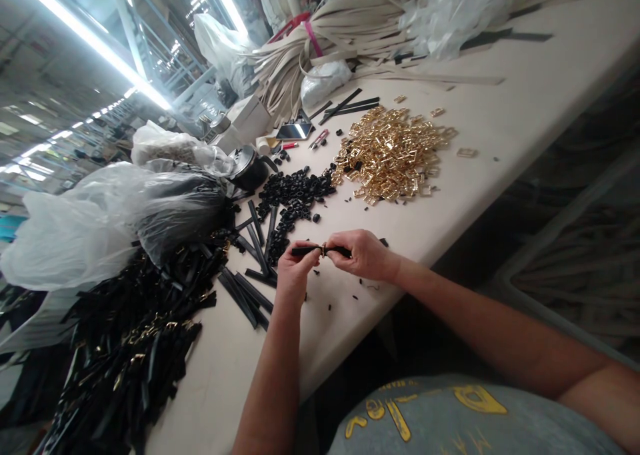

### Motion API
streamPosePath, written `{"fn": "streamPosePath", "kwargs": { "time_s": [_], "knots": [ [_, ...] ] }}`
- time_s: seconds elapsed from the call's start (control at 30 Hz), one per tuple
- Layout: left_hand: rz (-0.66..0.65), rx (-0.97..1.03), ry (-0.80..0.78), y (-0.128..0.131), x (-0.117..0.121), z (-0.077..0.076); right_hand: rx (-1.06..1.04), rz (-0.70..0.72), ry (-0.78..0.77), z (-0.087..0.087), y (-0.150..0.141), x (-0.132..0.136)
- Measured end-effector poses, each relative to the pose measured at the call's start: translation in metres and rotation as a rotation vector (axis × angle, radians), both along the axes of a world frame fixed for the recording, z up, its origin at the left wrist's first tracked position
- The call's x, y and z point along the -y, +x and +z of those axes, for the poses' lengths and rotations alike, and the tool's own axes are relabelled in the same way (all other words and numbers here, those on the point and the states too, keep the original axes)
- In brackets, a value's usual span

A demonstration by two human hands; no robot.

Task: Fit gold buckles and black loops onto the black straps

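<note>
A pale bench (500,122) slants across the view. On its left side spreads a heap of black straps with gold buckles (120,355), beside a big clear plastic bag (80,222). Farther back sit a pile of loose gold buckles (393,152) and a smaller pile of black loops (297,192). The person's right hand (364,254) and left hand (294,266) are near each other above the bench, each grip pinching a short black strap (303,250) between them, a small gold buckle (324,250) at its middle.
</note>
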State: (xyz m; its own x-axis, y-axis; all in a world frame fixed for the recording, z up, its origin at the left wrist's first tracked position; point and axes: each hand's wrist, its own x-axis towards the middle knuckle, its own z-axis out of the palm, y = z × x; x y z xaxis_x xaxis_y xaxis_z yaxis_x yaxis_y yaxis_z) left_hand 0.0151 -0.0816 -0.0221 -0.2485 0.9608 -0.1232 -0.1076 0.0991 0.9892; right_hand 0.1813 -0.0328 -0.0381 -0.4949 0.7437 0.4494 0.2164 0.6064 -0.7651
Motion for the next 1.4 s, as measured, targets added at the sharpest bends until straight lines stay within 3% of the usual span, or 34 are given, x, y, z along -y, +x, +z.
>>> {"fn": "streamPosePath", "kwargs": {
  "time_s": [0.23,0.5,0.8,0.87,0.97,1.07,1.27,1.4],
  "knots": [
    [0.081,-0.193,0.060,0.007,0.001,-0.002,-0.007,-0.073,-0.074,0.000,-0.002,0.001],
    [0.030,-0.200,0.064,0.010,0.005,-0.003,0.030,-0.160,-0.124,0.001,-0.004,0.001],
    [0.083,-0.447,0.081,0.010,0.007,-0.004,0.102,-0.225,-0.026,0.003,-0.005,0.006],
    [0.047,-0.385,0.106,0.009,0.009,-0.002,0.091,-0.244,-0.043,0.003,-0.004,0.005],
    [-0.065,-0.060,0.037,0.004,0.009,0.001,0.044,-0.256,-0.108,0.003,-0.002,0.002],
    [-0.083,0.152,-0.061,0.000,0.006,0.004,-0.001,-0.226,-0.121,0.004,-0.001,0.001],
    [-0.197,0.153,-0.166,0.001,0.007,0.003,-0.082,-0.048,-0.144,0.002,0.002,0.001],
    [-0.238,0.128,-0.148,0.000,0.008,0.004,-0.093,0.050,-0.162,0.002,0.006,-0.001]
  ]
}}
